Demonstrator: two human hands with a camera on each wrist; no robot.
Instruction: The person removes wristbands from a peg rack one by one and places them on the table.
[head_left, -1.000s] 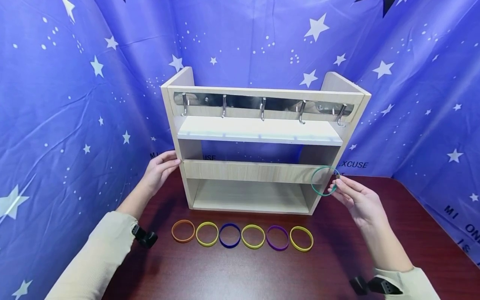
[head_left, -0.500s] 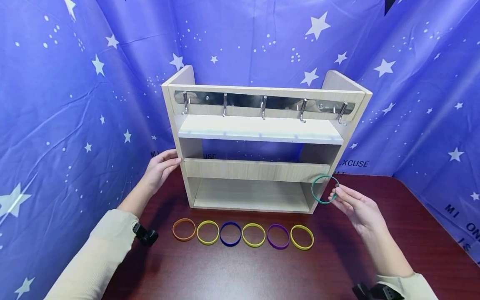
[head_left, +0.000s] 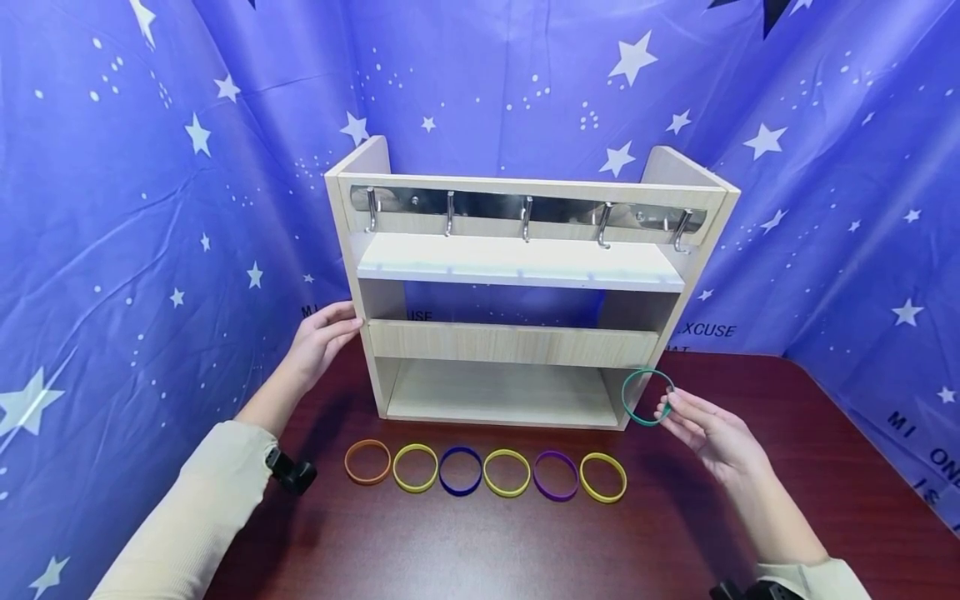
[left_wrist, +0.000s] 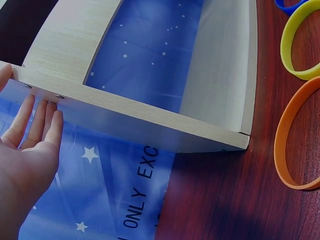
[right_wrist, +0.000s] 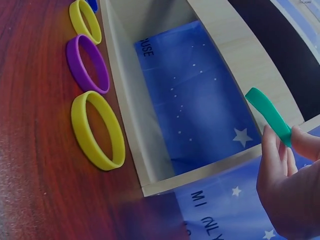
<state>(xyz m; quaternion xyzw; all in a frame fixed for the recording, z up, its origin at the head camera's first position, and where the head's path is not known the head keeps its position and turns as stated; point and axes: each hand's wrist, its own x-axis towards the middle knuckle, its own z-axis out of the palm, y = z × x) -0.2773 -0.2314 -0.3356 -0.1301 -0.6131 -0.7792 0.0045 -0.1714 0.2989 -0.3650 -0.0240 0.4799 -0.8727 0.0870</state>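
Observation:
In the head view, my right hand pinches a green silicone wristband between thumb and fingers. The band hangs in the air by the lower right corner of a pale wooden rack. My left hand touches the rack's left side panel, its fingers fairly straight against the outer face. In front of the rack lies a row of wristbands: orange, yellow, dark blue, another yellow, purple and one more yellow.
A metal strip with several hooks runs along the rack's top front; no band hangs there. Below it is a white shelf. The dark red table carries everything, and a blue star-printed curtain surrounds the back and sides.
My right hand has lowered the green wristband from beside the rack's middle board to near its bottom right corner. The left hand and the row of bands have stayed put.

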